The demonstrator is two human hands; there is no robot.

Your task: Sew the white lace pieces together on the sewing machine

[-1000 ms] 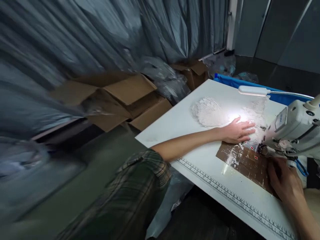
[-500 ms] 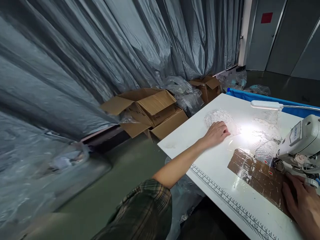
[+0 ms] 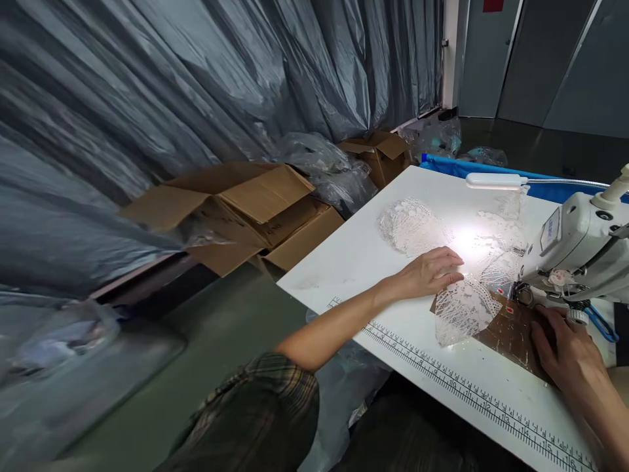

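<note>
– White lace cutout, where does it sit?

– Start wide. Crumpled grey plastic sheeting hangs behind, with open brown cardboard boxes on the floor beneath it. Nearer is the white worktable, a printed ruler strip along its near edge. The off-white sewing machine stands at its right end under a slim white lamp bar.

– And the lace itself?

– It lies flat, partly on the tabletop and partly on a brown tape-glazed card panel that runs in under the machine's needle. A heap of white lace lies well apart, farther back.

– Which hand is nearer?

– Left hand. It lies palm down with the fingers straight and loosely spread, closed round nothing. Its fingertips reach the cutout's upper-left edge, so the lace lies just to their right and slightly toward the person. The long axis slants from near-left up toward the needle.

– What of the right hand?

– Palm down on the panel beside the needle, apart from the cutout. The fingers are bent; whether they pinch anything, I cannot tell.
</note>
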